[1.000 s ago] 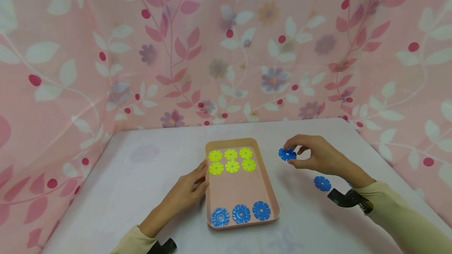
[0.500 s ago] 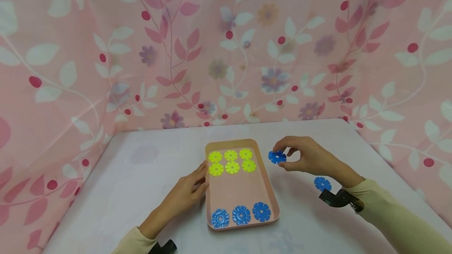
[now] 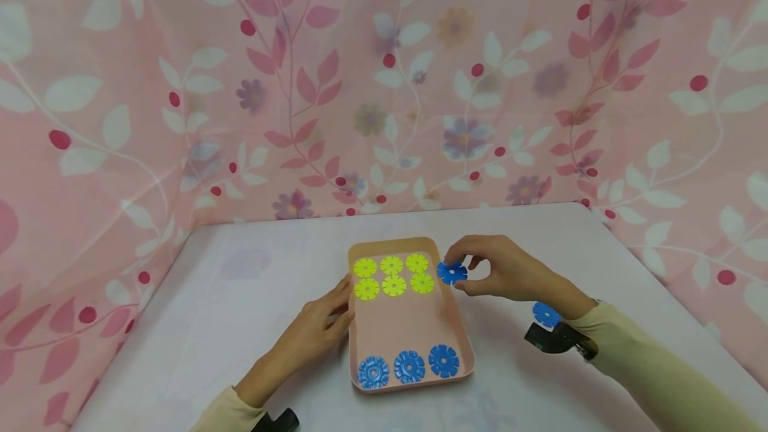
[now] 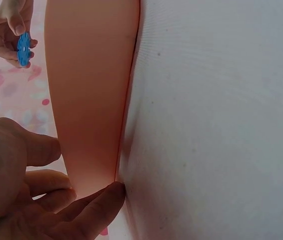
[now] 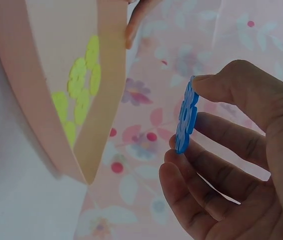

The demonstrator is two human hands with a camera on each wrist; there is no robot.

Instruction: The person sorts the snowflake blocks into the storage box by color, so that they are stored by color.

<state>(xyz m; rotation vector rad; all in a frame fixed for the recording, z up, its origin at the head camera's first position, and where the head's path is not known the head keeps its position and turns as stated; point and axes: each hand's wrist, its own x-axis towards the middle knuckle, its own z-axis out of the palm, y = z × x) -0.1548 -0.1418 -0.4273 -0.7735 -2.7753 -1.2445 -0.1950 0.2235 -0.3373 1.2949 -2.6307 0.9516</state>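
Note:
A blue notched flower disc (image 3: 452,273) is pinched by its edge between the thumb and fingers of my right hand (image 3: 501,269), at the right rim of the pink tray (image 3: 396,319). The right wrist view shows the disc (image 5: 186,117) held on edge. In the tray's far part, several yellow-green notched discs (image 3: 393,285) lie in two rows. Three blue discs (image 3: 410,367) line its near end. My left hand (image 3: 315,325) rests its fingertips against the tray's left side; in the left wrist view those fingers (image 4: 99,212) touch the outer wall.
Another blue disc (image 3: 547,314) lies on the white tabletop (image 3: 252,272), partly covered by the right wrist and its black camera mount (image 3: 558,339). A pink floral curtain (image 3: 384,119) stands behind the table.
My right hand has moved left with the blue disc, from beside the tray to its right rim. The left hand and the discs in the tray stay in place.

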